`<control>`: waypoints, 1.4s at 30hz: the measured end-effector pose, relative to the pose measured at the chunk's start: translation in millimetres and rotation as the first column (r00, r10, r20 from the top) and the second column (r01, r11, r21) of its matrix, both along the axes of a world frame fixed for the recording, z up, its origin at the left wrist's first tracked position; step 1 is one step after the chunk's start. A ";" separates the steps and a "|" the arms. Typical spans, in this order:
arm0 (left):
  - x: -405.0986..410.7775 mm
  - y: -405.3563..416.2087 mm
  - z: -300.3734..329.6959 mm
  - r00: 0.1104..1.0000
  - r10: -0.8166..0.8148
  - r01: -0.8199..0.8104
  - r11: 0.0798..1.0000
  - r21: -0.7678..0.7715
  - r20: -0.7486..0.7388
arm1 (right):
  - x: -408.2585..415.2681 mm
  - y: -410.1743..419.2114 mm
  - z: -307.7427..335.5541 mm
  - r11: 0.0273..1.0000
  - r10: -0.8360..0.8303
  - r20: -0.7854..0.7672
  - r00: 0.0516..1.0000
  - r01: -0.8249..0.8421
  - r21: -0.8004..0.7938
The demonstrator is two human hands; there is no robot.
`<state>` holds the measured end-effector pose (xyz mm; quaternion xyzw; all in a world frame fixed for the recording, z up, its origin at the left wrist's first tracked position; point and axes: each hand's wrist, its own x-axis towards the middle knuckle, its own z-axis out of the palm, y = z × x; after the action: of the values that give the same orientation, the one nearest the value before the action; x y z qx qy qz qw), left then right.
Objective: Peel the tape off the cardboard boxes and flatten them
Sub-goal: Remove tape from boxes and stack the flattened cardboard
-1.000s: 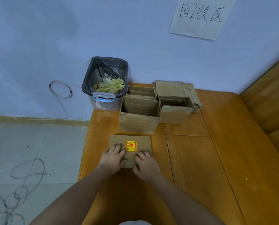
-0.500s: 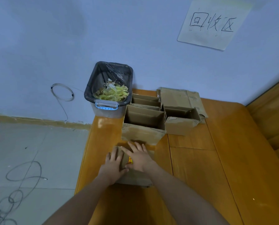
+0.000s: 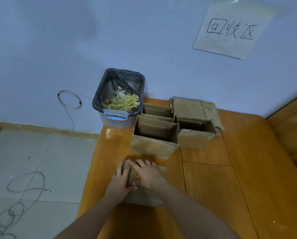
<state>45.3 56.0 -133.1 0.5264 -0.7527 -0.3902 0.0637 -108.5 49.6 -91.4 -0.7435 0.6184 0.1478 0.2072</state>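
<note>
Near the bench's (image 3: pixel 213 195) left edge, both your hands, left hand (image 3: pixel 120 182) and right hand (image 3: pixel 148 175), press flat-fingered on the flattened cardboard box (image 3: pixel 144 197), likely light, stiff and springy, best gripped by its edges.

Both hands covered most of the flattened box (image 3: pixel 145 197) near the table's (image 3: pixel 213 195) left edge, and its yellow sticker (image 3: pixel 138 176) showed only as a sliver beside the right hand (image 3: pixel 148 175). The left hand (image 3: pixel 121 182) hid the box's left side. Both forearms ran off the bottom edge. The bin's (image 3: pixel 117 120) contents were too blurred to identify.
</note>
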 end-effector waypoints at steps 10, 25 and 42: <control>15.2 -10.5 58.7 0.972 -0.185 0.226 0.908 -0.353 0.145 | 11.5 26.2 25.3 0.915 -0.192 0.196 0.962 0.248 -0.320; -2.2 60.5 84.3 0.911 -0.409 0.322 0.780 -0.536 -0.048 | -7.1 152.6 23.4 0.671 -0.407 0.464 0.787 0.602 -0.433; -33.2 57.1 81.6 0.938 -0.321 0.202 0.815 -0.543 -0.133 | -16.1 172.3 43.3 0.521 -0.317 0.595 0.739 0.660 -0.542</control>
<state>12.2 113.1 -51.5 0.3341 -0.8838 -0.2318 0.2316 -124.7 222.0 -48.1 -0.5630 0.7508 -0.3406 0.0583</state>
